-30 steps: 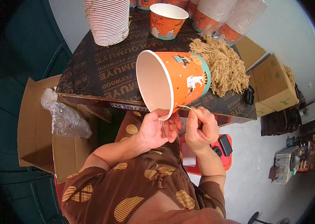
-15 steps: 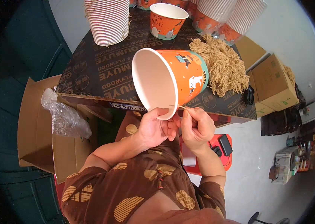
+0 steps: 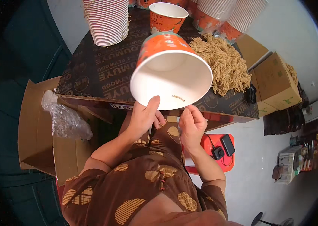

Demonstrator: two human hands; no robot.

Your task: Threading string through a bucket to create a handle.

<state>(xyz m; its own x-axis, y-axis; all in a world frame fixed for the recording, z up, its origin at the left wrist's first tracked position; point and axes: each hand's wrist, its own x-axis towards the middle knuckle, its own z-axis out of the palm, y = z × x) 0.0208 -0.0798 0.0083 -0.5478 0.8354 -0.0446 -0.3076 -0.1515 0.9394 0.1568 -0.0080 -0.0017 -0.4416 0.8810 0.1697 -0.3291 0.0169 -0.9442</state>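
A large orange paper bucket [image 3: 170,75] with a white inside is tipped, its mouth facing me. My left hand [image 3: 144,117] grips the lower rim, thumb inside and fingers underneath. A short piece of tan cord [image 3: 178,98] shows against the inner wall near the rim. My right hand [image 3: 192,126] is closed just below the rim, thumb and forefinger pinching the cord where it comes out on the outside. A heap of tan cords [image 3: 225,66] lies on the dark table [image 3: 91,81], right of the bucket.
An upright orange bucket [image 3: 167,17] and a tall stack of nested buckets [image 3: 108,22] stand at the back. More stacks in clear plastic [image 3: 238,22] are at back right. Cardboard boxes [image 3: 277,81] flank the table; a red stool [image 3: 228,165] holds black devices.
The bucket has turned so its mouth, which faced left, now faces me, and the cord inside shows. My left hand has moved up and left slightly with the rim; my right still pinches the cord.
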